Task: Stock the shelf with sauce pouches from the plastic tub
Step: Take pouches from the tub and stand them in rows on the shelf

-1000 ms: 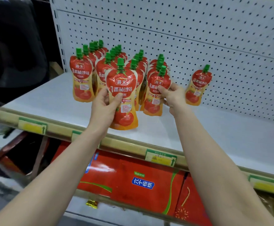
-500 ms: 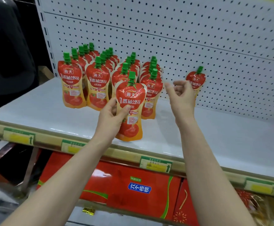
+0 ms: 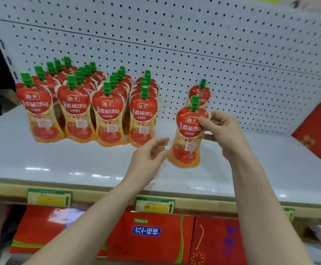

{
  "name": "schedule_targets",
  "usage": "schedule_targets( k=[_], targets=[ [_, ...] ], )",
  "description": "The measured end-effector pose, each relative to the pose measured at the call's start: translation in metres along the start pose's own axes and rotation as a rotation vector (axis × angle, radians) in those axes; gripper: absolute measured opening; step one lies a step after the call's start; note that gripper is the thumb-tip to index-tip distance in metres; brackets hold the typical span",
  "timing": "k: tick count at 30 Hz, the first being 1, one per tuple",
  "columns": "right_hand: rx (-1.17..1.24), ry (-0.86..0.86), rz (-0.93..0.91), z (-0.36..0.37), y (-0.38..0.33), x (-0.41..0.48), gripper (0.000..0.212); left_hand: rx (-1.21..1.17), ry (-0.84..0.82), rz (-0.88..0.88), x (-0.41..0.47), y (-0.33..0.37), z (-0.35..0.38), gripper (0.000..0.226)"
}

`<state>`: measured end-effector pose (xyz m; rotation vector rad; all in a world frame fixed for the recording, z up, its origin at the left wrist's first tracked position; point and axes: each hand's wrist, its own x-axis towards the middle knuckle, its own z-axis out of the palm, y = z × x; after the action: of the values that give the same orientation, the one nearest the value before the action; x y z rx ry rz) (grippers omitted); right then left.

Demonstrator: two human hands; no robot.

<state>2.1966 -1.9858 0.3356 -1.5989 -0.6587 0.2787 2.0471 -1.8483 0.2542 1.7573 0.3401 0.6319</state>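
A red and orange sauce pouch (image 3: pixel 187 138) with a green cap stands upright right of the middle of the white shelf (image 3: pixel 60 161). My right hand (image 3: pixel 222 131) pinches its upper right edge. My left hand (image 3: pixel 150 152) hovers just left of the pouch's lower part, fingers relaxed and holding nothing. Whether the pouch's base rests on the shelf I cannot tell. Behind it a single pouch (image 3: pixel 199 93) leans at the pegboard. Several rows of the same pouches (image 3: pixel 91 109) stand on the left. The plastic tub is out of view.
A white pegboard wall (image 3: pixel 232 54) backs the shelf. A red box (image 3: pixel 320 134) lies at the shelf's right end. Price tags (image 3: pixel 154 205) line the front rail. Red cartons (image 3: pixel 155 238) fill the level below.
The pouch that my left hand held has gone over to my right hand and moved right, in front of the lone pouch. My left hand has let go.
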Motion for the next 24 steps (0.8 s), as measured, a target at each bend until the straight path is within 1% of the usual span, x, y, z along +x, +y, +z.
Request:
schedule_targets(
  k=[3,5,8,13,15,18,21,24],
  targets=[
    [-0.021,0.035,-0.016,-0.010,0.009,0.027,0.016,0.114,-0.067,-0.017,0.017,0.002,0.026,0.042],
    [-0.046,0.034,-0.020,-0.008,0.016,0.049,0.016,0.195,-0.084,-0.019,0.036,0.001,0.043,0.046],
    [-0.044,0.038,-0.012,-0.002,0.032,0.084,0.008,0.287,-0.040,-0.048,0.068,-0.007,0.060,0.048],
    [-0.020,0.039,0.009,0.011,0.051,0.137,0.007,0.384,0.045,-0.176,0.121,-0.027,0.071,0.054],
    [0.008,0.025,-0.002,0.017,0.056,0.154,0.012,0.367,0.069,-0.170,0.133,-0.034,0.073,0.057],
    [0.022,0.025,-0.007,0.026,0.061,0.172,0.026,0.308,0.114,-0.133,0.142,-0.042,0.074,0.061],
    [-0.007,0.018,-0.021,0.033,0.064,0.183,0.025,0.271,0.138,-0.167,0.150,-0.049,0.075,0.065],
    [-0.055,0.014,-0.060,0.038,0.066,0.188,0.023,0.283,0.145,-0.201,0.154,-0.055,0.076,0.066]
  ],
)
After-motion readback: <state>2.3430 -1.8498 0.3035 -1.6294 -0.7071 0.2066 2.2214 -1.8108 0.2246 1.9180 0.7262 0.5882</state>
